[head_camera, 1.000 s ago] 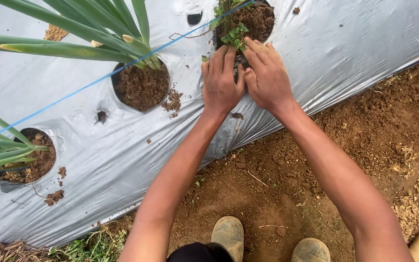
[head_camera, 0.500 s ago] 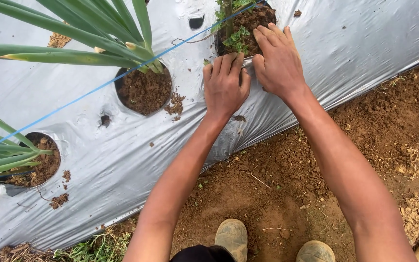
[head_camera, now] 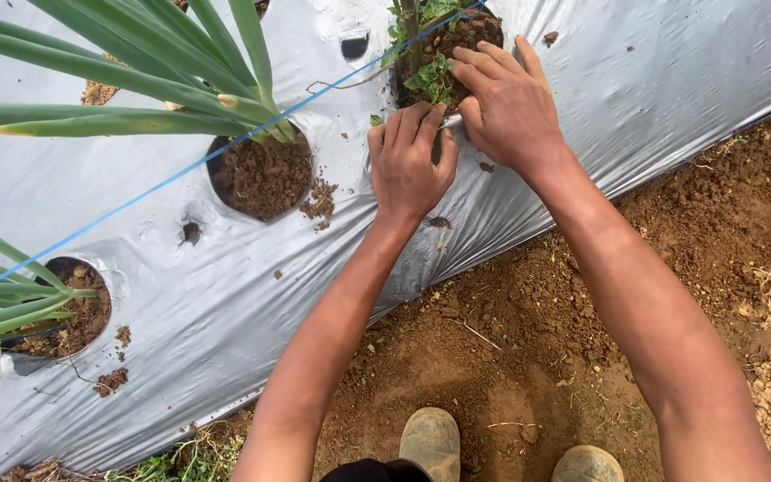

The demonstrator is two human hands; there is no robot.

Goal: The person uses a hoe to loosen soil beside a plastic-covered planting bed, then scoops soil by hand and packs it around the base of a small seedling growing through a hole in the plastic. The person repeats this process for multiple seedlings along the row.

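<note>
My left hand [head_camera: 406, 165] lies flat on the silver plastic mulch sheet [head_camera: 180, 295], its fingertips at the near rim of a round planting hole [head_camera: 457, 40] filled with brown soil. My right hand [head_camera: 508, 103] rests over the same hole's right edge, fingers bent into the soil beside small leafy weeds [head_camera: 428, 78]. Whether those fingers pinch a weed I cannot tell. A thin green stem rises from the hole at the top edge.
A second hole [head_camera: 261, 174] holds a plant with long green leaves [head_camera: 136, 62]; a third hole [head_camera: 73, 303] sits at left. A blue string [head_camera: 136, 192] runs diagonally across the sheet. Bare brown soil [head_camera: 716, 232] lies right, my two boots [head_camera: 430, 444] below.
My right hand slid up from beside the left hand onto the hole's soil next to the weeds. The left hand stayed nearly still on the sheet.
</note>
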